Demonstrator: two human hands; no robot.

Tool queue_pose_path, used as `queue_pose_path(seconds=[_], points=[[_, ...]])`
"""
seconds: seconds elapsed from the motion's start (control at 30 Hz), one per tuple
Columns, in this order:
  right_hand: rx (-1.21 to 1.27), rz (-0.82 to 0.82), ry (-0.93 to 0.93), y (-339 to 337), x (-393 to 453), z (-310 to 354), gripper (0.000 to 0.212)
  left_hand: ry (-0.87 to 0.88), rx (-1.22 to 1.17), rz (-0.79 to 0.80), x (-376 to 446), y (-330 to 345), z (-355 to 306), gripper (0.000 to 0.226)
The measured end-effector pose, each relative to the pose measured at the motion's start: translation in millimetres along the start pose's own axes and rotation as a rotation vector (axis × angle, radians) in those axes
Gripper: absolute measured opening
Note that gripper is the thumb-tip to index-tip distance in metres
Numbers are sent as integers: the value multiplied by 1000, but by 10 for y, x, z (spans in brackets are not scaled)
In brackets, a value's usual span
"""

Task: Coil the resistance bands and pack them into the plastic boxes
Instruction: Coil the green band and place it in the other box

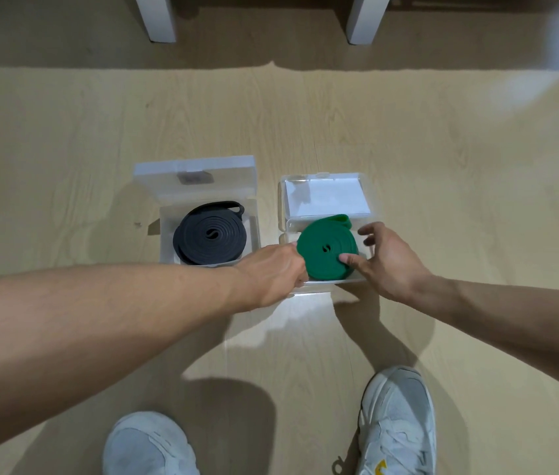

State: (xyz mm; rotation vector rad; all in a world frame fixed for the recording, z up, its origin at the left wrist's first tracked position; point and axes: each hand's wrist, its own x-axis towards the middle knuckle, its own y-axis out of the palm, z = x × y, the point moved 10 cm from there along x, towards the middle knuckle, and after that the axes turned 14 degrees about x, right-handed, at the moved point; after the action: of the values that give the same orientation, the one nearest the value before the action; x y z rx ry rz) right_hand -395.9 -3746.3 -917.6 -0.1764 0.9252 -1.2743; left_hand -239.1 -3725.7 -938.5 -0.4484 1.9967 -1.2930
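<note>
Two clear plastic boxes sat side by side on the pale wood-grain floor (442,166), lids hinged open toward the far side. Left box (167,234) held a dark grey resistance band (209,236), flat rubber wound into a tight disc, its loose end looping up at the far wall. Right box (291,224) held a green resistance band (327,250), likewise coiled flat, tail end lifting over the far rim. A white card (326,200) lay inside the right lid; a dark label on the left lid was too blurred to read.

Left hand (272,274) covered the near left corner of the right box; its fingers were hidden under the knuckles and the coil's edge, so whether they pinched the band or only pressed it could not be told. Right hand (386,260) was spread, thumb tip resting on the green coil's top, fingers extended past the box's right side, curled round nothing.

Two white furniture legs (159,18) were cut off at the top edge. Two pale grey sneakers (398,419) showed at the bottom, partly cropped.
</note>
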Motion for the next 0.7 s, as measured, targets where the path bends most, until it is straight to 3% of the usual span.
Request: queue_pose_path(seconds=[0.1, 0.3, 0.53, 0.7], points=[[-51, 94, 29, 93, 59, -18, 56, 14, 11, -9, -4, -28, -26, 46], [-91, 110, 60, 154, 129, -59, 50, -1, 28, 22, 11, -6, -11, 35], [-228, 185, 81, 192, 189, -8, 42, 25, 20, -52, 19, -68, -41, 44], [-153, 25, -31, 56, 118, 128, 71, -2, 12, -48, -4, -70, -29, 41]])
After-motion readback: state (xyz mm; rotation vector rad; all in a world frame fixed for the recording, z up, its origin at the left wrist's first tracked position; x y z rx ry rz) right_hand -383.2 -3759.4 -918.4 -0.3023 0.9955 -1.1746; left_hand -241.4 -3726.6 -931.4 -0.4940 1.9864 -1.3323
